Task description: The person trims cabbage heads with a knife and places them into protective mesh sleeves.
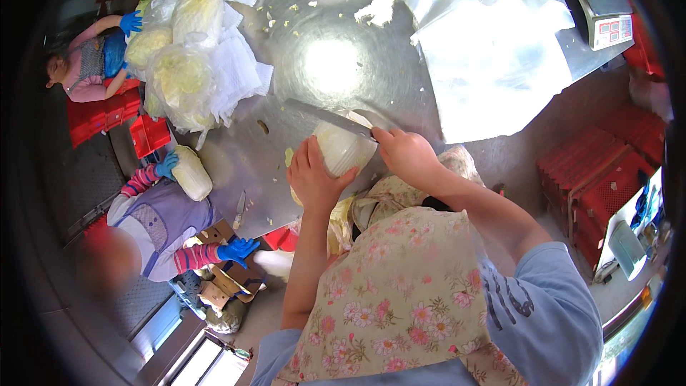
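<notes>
My left hand [317, 176] grips the side of a pale napa cabbage [343, 149] at the near edge of the metal table [236, 150]. In my right hand [408, 155] is the handle of a large knife [327, 116], its blade lying across the cabbage's far end and pointing to the left. Whether the blade has entered the cabbage cannot be told. Small leaf scraps lie about the tabletop, and a small knife [240, 209] rests near the table's edge, left of my left hand.
Wrapped cabbages [182, 78] are piled at the back left. White plastic sheets [487, 59] cover the right side, near a scale [610, 29]. A co-worker in blue gloves holds another cabbage [192, 174] at left; another person stands beyond. Red crates [595, 171] stand at right.
</notes>
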Available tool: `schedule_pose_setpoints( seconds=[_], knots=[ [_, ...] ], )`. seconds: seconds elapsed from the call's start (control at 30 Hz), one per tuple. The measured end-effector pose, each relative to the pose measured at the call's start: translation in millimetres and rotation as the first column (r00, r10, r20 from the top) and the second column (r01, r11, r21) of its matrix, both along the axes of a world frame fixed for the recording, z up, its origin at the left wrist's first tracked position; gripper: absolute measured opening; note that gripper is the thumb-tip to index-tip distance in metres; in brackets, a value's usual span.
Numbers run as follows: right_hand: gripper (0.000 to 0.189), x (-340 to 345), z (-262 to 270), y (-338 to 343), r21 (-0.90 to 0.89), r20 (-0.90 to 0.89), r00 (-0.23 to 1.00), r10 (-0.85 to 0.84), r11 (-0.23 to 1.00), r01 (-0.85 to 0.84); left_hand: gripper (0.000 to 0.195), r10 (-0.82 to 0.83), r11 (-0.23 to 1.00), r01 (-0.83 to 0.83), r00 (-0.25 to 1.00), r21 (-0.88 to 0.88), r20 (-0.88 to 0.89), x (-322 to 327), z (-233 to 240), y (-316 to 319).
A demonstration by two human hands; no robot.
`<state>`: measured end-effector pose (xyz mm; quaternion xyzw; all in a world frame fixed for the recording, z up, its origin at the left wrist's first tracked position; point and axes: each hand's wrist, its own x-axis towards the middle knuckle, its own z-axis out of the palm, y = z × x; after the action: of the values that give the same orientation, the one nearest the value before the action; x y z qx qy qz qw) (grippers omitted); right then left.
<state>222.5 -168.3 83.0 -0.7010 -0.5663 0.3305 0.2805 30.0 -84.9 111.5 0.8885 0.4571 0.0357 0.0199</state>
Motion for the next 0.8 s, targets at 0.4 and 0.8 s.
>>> schedule_pose_setpoints(
  seconds=[0.4,0.8],
  knots=[
    [0.017,2.5,-30.1,-6.4,-0.172,0.003,1.0,0.014,0.985,-0.013,0.091,0.033,0.999,-0.034,0.999,-0.036,-0.003,3.4,3.7,-1.0],
    [0.043,28.0,-30.5,17.4,-0.123,0.159,0.97,-0.184,0.971,0.205,0.089,-0.461,0.873,0.446,0.887,-0.199,-0.036,-9.7,32.7,49.3]
  ],
)
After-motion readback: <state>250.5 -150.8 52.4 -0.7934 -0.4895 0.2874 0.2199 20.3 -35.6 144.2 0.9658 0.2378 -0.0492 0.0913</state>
